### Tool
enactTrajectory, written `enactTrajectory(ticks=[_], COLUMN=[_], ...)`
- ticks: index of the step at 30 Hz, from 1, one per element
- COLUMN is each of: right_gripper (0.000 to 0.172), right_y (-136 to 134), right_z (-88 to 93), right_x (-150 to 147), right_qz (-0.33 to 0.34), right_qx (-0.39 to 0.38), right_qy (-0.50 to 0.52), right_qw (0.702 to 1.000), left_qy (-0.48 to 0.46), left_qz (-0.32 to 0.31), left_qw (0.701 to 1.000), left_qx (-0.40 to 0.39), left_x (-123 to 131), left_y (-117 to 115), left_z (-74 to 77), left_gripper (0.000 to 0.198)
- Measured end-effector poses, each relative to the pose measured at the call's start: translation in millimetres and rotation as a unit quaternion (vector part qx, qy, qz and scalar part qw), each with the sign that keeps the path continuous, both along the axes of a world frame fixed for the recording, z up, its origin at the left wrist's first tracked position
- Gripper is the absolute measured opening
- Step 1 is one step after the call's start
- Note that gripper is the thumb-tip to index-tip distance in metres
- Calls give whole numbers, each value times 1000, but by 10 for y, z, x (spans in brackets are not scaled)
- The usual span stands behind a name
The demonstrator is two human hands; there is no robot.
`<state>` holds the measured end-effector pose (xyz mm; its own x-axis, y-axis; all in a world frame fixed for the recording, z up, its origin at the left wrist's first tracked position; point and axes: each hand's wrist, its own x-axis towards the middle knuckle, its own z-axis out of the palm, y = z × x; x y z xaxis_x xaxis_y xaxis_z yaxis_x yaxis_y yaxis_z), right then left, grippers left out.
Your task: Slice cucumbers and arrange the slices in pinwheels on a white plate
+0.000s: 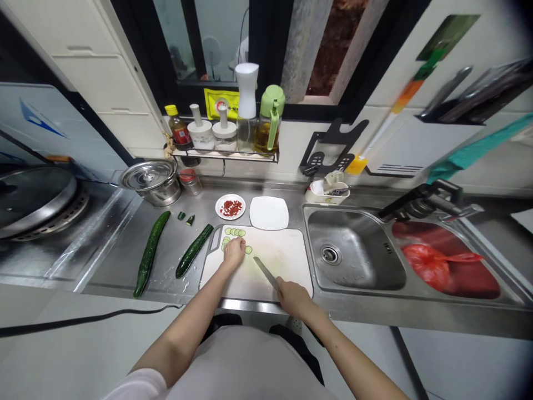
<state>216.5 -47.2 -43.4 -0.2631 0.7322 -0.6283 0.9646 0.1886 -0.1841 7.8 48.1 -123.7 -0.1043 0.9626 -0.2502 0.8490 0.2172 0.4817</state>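
Observation:
My right hand (293, 297) grips the handle of a kitchen knife (265, 271), its blade pointing up and left over the white cutting board (287, 247). On the board's left part, my left hand (235, 253) is closed, fingertips bent down among thin cucumber slices; whatever they pinch is hidden. A row of cucumber slices (235, 231) lies along the board's upper left. One loose slice (249, 250) is just right of my left fingers. Left of the board lie a cut cucumber (194, 251), a longer whole cucumber (151, 254) and two small end pieces (190, 220).
Behind the board stand a plate of chopped red pieces (231, 207) and a white plate (268, 213). A lidded steel pot (160, 183) is at back left, a metal sink (353, 250) at right. Seasoning bottles fill a wall rack (233, 156). A red bag (428, 266) lies in the second basin.

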Motion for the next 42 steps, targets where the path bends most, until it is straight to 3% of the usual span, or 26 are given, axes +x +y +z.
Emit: enactTrajectory(ticks=[6,11,16,24,30,42], right_gripper=[28,26,28,30,34,35], right_y=[88,170,210,298,328,351], right_z=[-64,-130,-173,-141,-139,-189], right_x=[198,271,287,246,202,179], right_qz=[-80,-120,-113,-96,-87,-94], right_qx=[43,58,72,81,81,62], right_qy=[27,17,1,-24,-41,-35], right_qw=[995,991,991,992,992,993], left_qy=[21,-1,-90,-114,-78,-4], left_qz=[-34,-13,34,175,190,166], left_qw=[999,999,994,975,976,984], left_qx=[30,47,57,80,72,68], left_x=[61,116,60,-427,-585,-588], left_y=[-104,-150,-277,-497,-451,-472], left_z=[6,26,28,-33,-42,-37], left_gripper=[20,10,8,13,14,15])
